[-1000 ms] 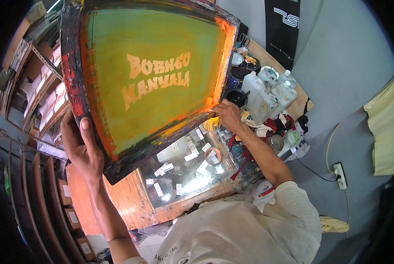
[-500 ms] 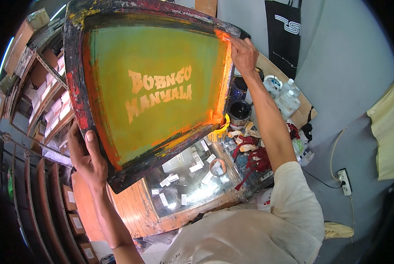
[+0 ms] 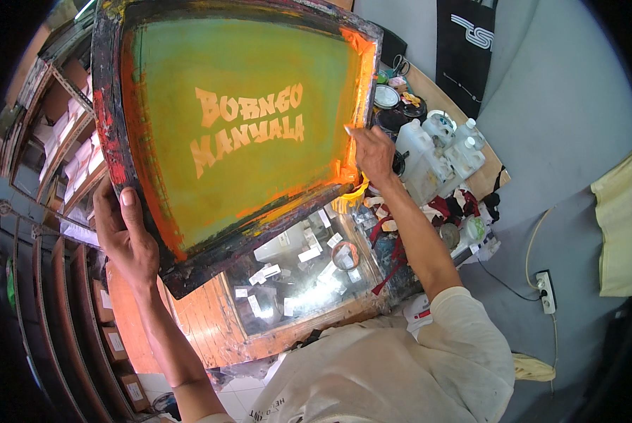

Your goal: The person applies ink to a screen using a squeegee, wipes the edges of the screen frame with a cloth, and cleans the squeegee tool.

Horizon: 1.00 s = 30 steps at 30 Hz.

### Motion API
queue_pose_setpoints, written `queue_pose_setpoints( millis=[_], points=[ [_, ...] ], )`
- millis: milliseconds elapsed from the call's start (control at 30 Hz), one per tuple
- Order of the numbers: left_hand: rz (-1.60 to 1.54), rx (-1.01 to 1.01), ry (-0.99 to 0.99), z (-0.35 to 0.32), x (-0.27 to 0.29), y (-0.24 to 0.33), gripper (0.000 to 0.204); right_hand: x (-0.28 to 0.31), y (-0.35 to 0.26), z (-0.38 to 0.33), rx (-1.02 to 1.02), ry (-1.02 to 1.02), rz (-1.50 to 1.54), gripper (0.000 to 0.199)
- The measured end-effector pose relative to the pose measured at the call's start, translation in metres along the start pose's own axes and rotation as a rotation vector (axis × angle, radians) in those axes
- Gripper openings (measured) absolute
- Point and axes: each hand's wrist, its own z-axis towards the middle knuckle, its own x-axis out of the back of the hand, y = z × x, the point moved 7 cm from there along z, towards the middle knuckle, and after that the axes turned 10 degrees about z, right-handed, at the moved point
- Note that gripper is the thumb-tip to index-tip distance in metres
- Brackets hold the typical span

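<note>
A screen-printing frame (image 3: 162, 279) with a dark, paint-stained border is held up tilted before me. Its green mesh (image 3: 259, 63) bears pale lettering, and thick orange ink (image 3: 360, 67) lines the right inner edge. My left hand (image 3: 129, 236) is closed round the lower left side, thumb on the front. At the right inner edge, my right hand (image 3: 376, 155) is closed in a pinch on a small pale-tipped piece (image 3: 348, 131), mostly hidden by the fingers. Just under the frame's lower right corner shows a yellow ink-smeared container (image 3: 351, 203).
Below stands a wooden table (image 3: 199, 314) with a glass panel (image 3: 266, 317), white slips and a tape roll (image 3: 345, 256). Jars, plastic bottles (image 3: 464, 158) and dark red rags (image 3: 393, 257) crowd the right. Shelves (image 3: 69, 204) line the left; a power strip (image 3: 545, 291) hangs at right.
My right hand has slid down the frame's right inner edge from the upper corner. The frame and my left hand have shifted slightly left and up in view.
</note>
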Motion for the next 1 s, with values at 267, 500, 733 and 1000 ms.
queue_pose_setpoints(
  millis=[267, 500, 733, 1000],
  points=[
    [-0.017, -0.013, -0.001, -0.001, -0.001, 0.002, 0.035, -0.009, -0.012, -0.054, -0.051, -0.126, 0.033, 0.022],
    [-0.033, 0.014, 0.006, -0.004, -0.002, 0.007, 0.033, -0.006, -0.018, -0.068, 0.018, -0.277, 0.017, 0.025],
    [0.053, -0.029, -0.005, -0.004, 0.001, 0.010, 0.033, -0.009, -0.064, -0.059, 0.261, -0.308, 0.031, 0.020],
    [-0.019, -0.034, -0.002, -0.005, 0.002, 0.013, 0.034, -0.018, -0.017, -0.066, 0.199, -0.501, 0.028, 0.016]
  ],
)
